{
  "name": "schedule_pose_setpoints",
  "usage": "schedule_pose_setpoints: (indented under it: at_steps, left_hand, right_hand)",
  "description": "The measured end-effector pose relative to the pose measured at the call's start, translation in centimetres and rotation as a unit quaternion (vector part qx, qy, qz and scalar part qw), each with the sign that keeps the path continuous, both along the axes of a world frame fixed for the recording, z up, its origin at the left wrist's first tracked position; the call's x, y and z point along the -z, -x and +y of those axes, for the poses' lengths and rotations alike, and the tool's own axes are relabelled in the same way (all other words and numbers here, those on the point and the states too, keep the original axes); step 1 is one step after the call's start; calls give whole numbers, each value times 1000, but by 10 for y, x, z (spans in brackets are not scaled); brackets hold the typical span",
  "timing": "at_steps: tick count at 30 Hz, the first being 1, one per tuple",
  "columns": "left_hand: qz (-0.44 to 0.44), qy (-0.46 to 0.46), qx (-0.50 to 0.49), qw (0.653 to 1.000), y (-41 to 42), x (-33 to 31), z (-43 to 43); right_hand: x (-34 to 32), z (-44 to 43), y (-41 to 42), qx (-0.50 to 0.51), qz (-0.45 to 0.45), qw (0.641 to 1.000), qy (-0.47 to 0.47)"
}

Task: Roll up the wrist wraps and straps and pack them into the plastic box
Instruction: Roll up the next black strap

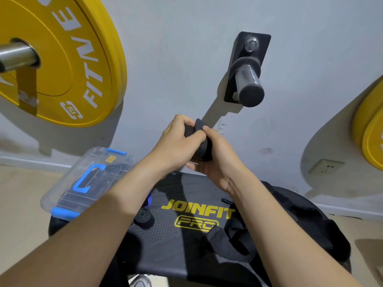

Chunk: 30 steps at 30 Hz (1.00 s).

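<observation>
**A:** Which step is this?

**B:** Rolling. Both hands are raised above the counter with a black wrist wrap between them. The left hand has its fingers curled round the upper end of the roll. The right hand grips it from below, thumb pressed on the outer layer.

**A:** Anything finished?

**B:** One rolled wrap lies on the counter, near the plastic box at its left side. The box lid appears to be on. Loose black straps are heaped on the right.

**A:** And next?

**B:** I'd judge this roll nearly done. The tail needs fastening so it won't spring open. Then the lid has to come off before anything goes in, and the straps on the right are yet to be rolled.
</observation>
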<state>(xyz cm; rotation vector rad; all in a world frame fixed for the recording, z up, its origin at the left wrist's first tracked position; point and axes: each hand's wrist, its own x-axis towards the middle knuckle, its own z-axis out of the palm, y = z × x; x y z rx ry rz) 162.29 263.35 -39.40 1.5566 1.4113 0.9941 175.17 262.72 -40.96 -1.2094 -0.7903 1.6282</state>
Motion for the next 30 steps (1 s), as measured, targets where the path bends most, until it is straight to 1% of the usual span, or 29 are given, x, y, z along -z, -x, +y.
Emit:
schedule_pose_setpoints:
  at_steps: [2, 3, 5, 6, 9, 10, 11, 12, 13, 14, 15, 17, 18, 20, 22, 23, 25, 26, 28, 30]
  left_hand:
    - [2, -15, -8, 1000, 2, -3, -3]
    - [-7, -21, -12, 1000, 4, -4, -3]
    - [-37, -18, -14, 999, 8, -4, -1]
    - [-32, -12, -20, 999, 10, -2, 2]
    - [63, 44, -22, 997, 23, 6, 11]
    - [86, 66, -5, 994, 28, 10, 12]
    - [106, 78, 11, 991, 33, 13, 12]
    - [131, 78, 23, 988, 36, 16, 12]
    - [158, 72, 34, 984, 40, 19, 11]
    - [181, 64, 49, 980, 43, 21, 11]
    - [200, 53, 71, 976, 46, 23, 11]
    - [238, 36, 128, 962, 55, 27, 10]
    - [264, 29, 155, 952, 60, 29, 10]
    - [323, 21, 192, 926, 71, 33, 10]
    - [362, 23, 200, 910, 81, 39, 11]
    - [374, 28, 200, 905, 85, 42, 12]
    - [397, 50, 198, 895, 94, 46, 13]
    - [409, 68, 200, 888, 99, 48, 14]
    - [435, 119, 215, 866, 108, 52, 12]
    - [460, 164, 233, 841, 115, 56, 10]
  right_hand:
    - [-2, -5, -3, -57, 70, 994, 63]
    - [-2, -5, -4, -61, 109, 990, 68]
    - [1, -4, -5, -55, 149, 987, 30]
    - [2, -4, -4, -52, 148, 988, 3]
    - [12, -3, 3, -31, 114, 992, -55]
    - [15, -3, 4, -23, 73, 995, -65]
    - [17, -3, 4, -31, 8, 996, -78]
    - [18, -2, 3, -56, -79, 990, -100]
    - [19, -2, 3, -87, -162, 975, -122]
    - [21, -3, 3, -113, -225, 959, -133]
    - [24, -2, 5, -132, -261, 947, -134]
    - [32, 0, 14, -174, -298, 928, -143]
    - [37, 0, 20, -197, -328, 911, -156]
    - [50, 3, 32, -231, -406, 867, -175]
    - [64, 7, 42, -245, -476, 827, -173]
    - [74, 8, 47, -244, -521, 800, -168]
    - [95, 8, 55, -224, -620, 735, -160]
    - [106, 7, 57, -212, -645, 716, -161]
    - [129, 7, 60, -213, -647, 715, -160]
    - [148, 8, 63, -249, -644, 709, -141]
